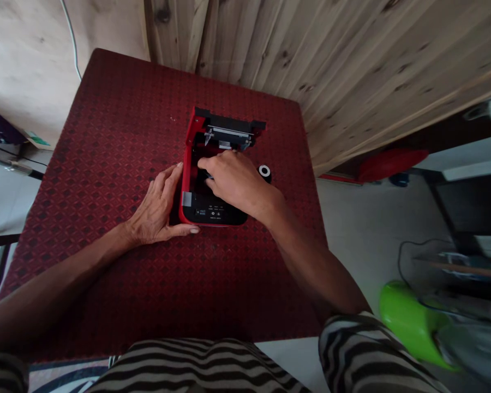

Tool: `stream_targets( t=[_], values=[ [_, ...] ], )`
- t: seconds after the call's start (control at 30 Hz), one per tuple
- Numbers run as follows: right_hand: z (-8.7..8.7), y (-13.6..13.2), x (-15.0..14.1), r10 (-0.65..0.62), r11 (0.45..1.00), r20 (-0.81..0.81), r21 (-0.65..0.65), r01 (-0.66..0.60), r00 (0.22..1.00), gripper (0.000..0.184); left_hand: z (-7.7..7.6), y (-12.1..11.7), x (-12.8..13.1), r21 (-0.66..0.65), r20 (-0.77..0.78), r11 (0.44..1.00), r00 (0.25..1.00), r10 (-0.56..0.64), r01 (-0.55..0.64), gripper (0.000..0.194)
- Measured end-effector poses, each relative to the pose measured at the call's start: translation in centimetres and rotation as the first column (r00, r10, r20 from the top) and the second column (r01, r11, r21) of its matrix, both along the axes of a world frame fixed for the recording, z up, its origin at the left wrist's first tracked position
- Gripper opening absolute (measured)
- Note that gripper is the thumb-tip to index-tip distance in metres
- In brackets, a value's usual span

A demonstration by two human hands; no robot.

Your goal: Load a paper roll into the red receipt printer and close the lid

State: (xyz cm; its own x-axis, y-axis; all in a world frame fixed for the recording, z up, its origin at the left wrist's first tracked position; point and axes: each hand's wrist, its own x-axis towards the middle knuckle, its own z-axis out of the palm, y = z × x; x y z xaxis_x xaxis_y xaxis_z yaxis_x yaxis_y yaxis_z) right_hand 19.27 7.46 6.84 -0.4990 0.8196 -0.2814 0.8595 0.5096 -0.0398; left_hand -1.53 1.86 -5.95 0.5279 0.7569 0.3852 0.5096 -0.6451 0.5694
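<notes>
A small red and black printer (213, 210) with its lid (229, 128) swung open at the back sits in the middle of a table covered in a dark red patterned cloth (118, 136). My left hand (159, 207) lies against the printer's left side, fingers spread along the casing and thumb at its front corner. My right hand (233, 180) reaches down into the open compartment with fingers curled; what they touch inside is hidden. A small black and white roll (264, 171) rests on the cloth just right of the printer, behind my right wrist.
A wooden plank wall (311, 49) rises behind the table. A white cable (71, 38) hangs at the back left. On the floor to the right are a bright green object (409, 322), a red object (388, 162) and dark furniture. My striped trousers fill the bottom edge.
</notes>
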Motion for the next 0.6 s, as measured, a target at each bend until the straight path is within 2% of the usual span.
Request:
stream_targets(
  t=[0.33,0.5,0.6],
  values=[
    [-0.3,-0.1,0.7,-0.04,0.999,-0.125,-0.013,0.039,0.991,0.031,-0.1,0.0,0.0,0.001,0.004,1.0,1.0,0.016,-0.016,0.131],
    [0.1,-1.1,1.8,-0.039,0.998,-0.197,0.037,0.047,0.98,0.027,-0.2,0.0,0.0,0.002,0.009,1.0,1.0,0.019,-0.019,0.133],
    [0.0,-1.9,2.5,-0.017,0.99,-0.236,0.129,0.049,0.972,0.021,0.0,0.1,-0.2,0.007,0.053,1.0,0.998,0.014,-0.015,0.13]
  ],
)
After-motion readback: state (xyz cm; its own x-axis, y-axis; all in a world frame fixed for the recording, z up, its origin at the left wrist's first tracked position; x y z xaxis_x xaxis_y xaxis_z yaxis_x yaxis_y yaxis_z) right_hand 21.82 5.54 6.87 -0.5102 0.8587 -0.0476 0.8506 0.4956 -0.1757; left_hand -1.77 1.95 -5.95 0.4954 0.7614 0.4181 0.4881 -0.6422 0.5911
